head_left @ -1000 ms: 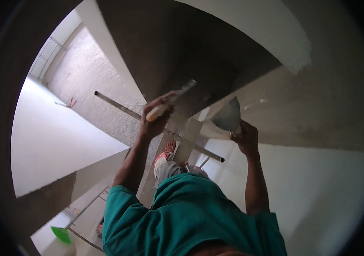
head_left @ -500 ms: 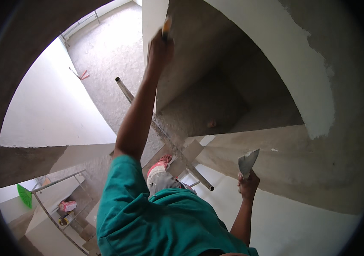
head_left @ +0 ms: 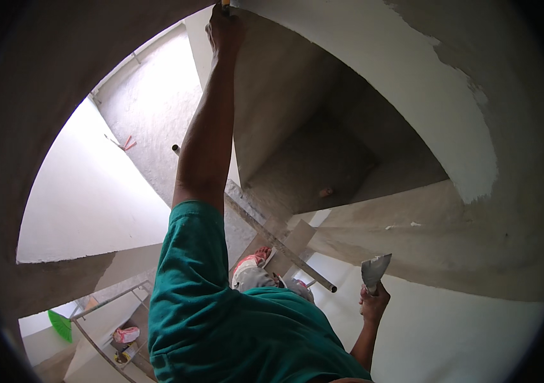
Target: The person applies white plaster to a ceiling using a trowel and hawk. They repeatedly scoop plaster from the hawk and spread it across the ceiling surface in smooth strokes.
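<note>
My left hand (head_left: 225, 33) is raised high at the top of the view, closed around a tool with a yellow-and-black handle (head_left: 226, 7). The far end of that tool is cut off by the dark upper edge. It is beside the lower end of a pale coated band (head_left: 323, 25) on the ceiling or wall edge. Lower right, my right hand (head_left: 375, 302) grips a putty knife (head_left: 374, 270) by its handle. Its broad blade points up and has whitish-grey smears on it. The blade appears apart from the wall behind.
A metal pipe (head_left: 278, 246) crosses diagonally below me, near my bare foot (head_left: 263, 254). Left, a metal frame (head_left: 109, 307) stands by a green fan-shaped thing (head_left: 60, 326) and a pink-and-white bag (head_left: 126, 334). Bare grey wall (head_left: 514, 255) borders the coated part on the right.
My left hand has moved up and slightly left with its tool, the arm now straighter. My right hand with the putty knife sits a little lower, and the whole view has shifted.
</note>
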Demonstrator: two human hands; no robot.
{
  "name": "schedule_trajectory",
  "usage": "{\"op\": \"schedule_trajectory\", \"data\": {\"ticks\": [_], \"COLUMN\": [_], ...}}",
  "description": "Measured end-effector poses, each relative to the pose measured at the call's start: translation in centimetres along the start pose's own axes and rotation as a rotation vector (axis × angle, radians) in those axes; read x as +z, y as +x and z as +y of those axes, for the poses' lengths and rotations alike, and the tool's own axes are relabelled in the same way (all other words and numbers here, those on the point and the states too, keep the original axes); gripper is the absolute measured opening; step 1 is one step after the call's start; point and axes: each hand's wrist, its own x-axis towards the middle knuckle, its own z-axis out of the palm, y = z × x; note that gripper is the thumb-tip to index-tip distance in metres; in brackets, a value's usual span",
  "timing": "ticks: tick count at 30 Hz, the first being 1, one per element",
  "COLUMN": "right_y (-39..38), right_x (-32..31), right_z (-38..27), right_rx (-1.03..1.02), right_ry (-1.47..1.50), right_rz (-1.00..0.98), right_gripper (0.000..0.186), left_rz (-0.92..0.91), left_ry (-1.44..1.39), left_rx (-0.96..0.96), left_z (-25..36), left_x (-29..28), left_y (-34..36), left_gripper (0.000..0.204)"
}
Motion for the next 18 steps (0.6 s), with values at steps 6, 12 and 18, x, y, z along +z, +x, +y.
{"op": "schedule_trajectory", "data": {"ticks": [6,12,18], "right_y": [0.5,1.1,2.2], "right_x": [-0.3,-1.4,-2.3], "right_z": [1.4,1.5,0.8], "right_rx": [-0.011,-0.023,-0.054], "right_ry": [0.022,-0.007,-0.012], "right_rz": [0.006,0.019,0.004], "right_gripper": [0.027,0.032,0.033], "left_rz": [0.023,0.037,0.045], "left_ry": [-0.025,0.019,-0.122], "left_rx": [-0.012,0.001,0.133], "left_z": [0.3,2.1,6.5], "left_x": [1.3,2.2,4.3], "left_y": [0.4,-1.9,-14.0], "left_gripper": [0.043,0.038,0.043]}}
